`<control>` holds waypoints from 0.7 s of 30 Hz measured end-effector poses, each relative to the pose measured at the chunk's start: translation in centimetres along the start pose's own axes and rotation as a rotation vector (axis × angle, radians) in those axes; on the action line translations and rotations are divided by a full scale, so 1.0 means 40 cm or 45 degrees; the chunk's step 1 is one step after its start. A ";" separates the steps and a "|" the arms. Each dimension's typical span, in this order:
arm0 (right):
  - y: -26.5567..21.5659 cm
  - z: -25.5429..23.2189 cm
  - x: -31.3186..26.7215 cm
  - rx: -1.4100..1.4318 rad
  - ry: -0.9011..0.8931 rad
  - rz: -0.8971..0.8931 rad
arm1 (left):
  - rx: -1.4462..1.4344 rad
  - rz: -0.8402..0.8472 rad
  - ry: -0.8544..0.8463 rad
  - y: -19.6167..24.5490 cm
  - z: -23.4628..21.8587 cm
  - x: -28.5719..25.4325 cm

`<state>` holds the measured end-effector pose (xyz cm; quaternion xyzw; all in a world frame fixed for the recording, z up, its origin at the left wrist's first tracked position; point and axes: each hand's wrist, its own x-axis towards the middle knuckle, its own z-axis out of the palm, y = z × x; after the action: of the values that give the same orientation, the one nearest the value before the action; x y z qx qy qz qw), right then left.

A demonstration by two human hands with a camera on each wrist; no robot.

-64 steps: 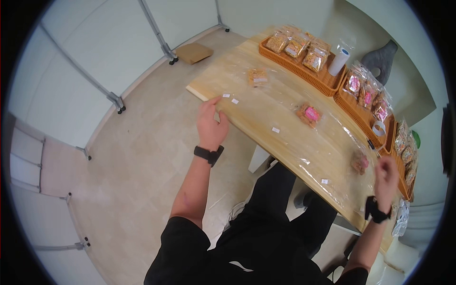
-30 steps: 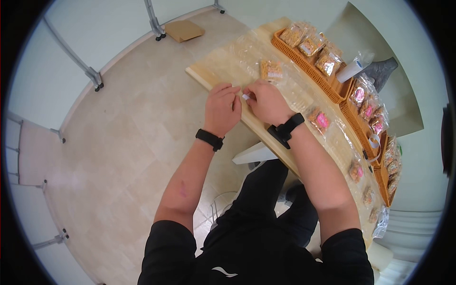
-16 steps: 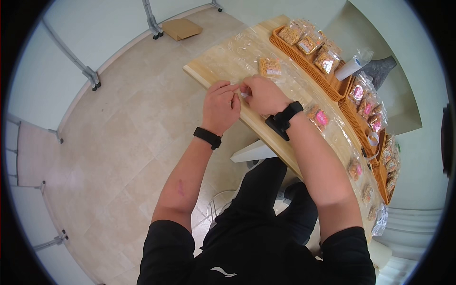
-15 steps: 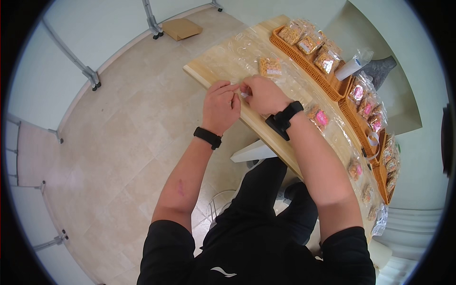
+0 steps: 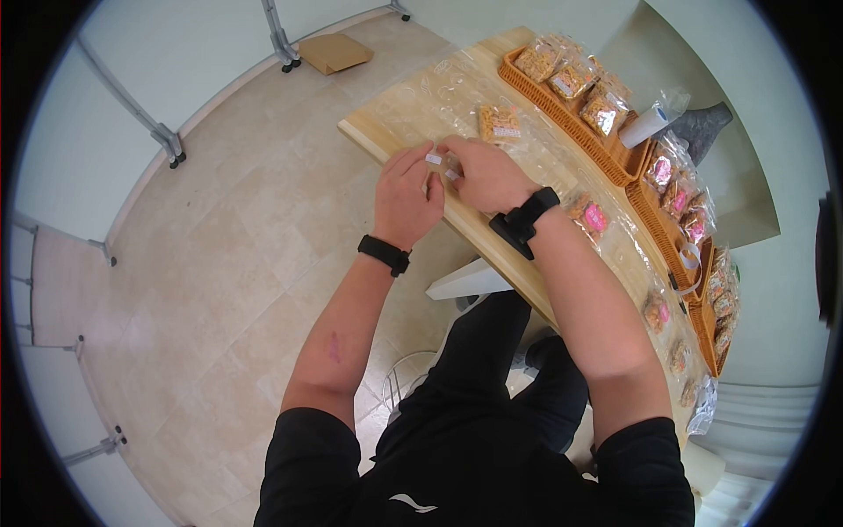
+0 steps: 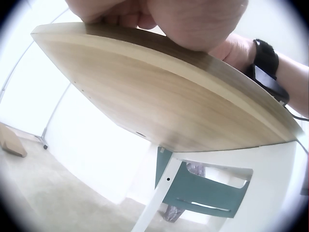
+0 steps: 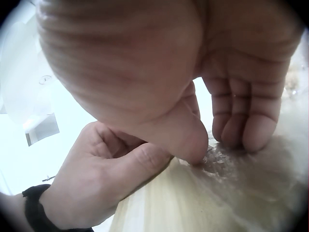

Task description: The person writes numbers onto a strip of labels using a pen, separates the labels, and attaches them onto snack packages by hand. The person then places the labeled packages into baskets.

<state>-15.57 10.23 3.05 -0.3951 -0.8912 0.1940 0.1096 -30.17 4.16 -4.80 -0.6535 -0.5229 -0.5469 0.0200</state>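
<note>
In the head view my left hand [image 5: 407, 198] rests at the table's front edge, its fingers reaching onto the top. A small white label [image 5: 433, 159] lies right at its index fingertip. Close beside it, my right hand [image 5: 493, 176] bends down over the clear plastic film [image 5: 448, 88], with a second white label [image 5: 451, 174] by its fingers. The right wrist view shows the right thumb and fingertips touching the crumpled film [image 7: 219, 162], and the left hand [image 7: 104, 169] near the thumb. A bag of orange snack pieces [image 5: 500, 125] lies just beyond.
More snack bags with pink labels [image 5: 595, 218] lie along the wooden table [image 5: 378, 132]. Wicker trays [image 5: 606, 162] of bagged snacks, a white roll [image 5: 644, 127] and a grey vase [image 5: 700, 130] stand at the back. A brown paper bag [image 5: 335, 54] is on the floor.
My right hand came from the table's right side to beside the left hand. Since half a second ago its index finger has shifted upward, uncovering the label at the left fingertip.
</note>
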 end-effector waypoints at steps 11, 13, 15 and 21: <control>-0.038 -0.015 0.032 -0.073 -0.104 0.012 | 0.006 -0.046 0.008 0.003 0.002 0.002; -0.030 -0.010 0.035 -0.011 -0.079 -0.037 | -0.014 -0.072 0.006 0.005 0.004 0.000; -0.023 -0.009 0.039 0.013 -0.090 -0.041 | 0.063 -0.039 0.010 0.005 -0.001 -0.002; -0.012 -0.005 0.051 0.037 -0.125 -0.047 | 0.153 0.005 -0.011 -0.004 -0.001 -0.016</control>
<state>-17.17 11.50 3.53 -0.3670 -0.8997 0.2240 0.0750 -30.22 3.78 -5.33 -0.6545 -0.5536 -0.5116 0.0581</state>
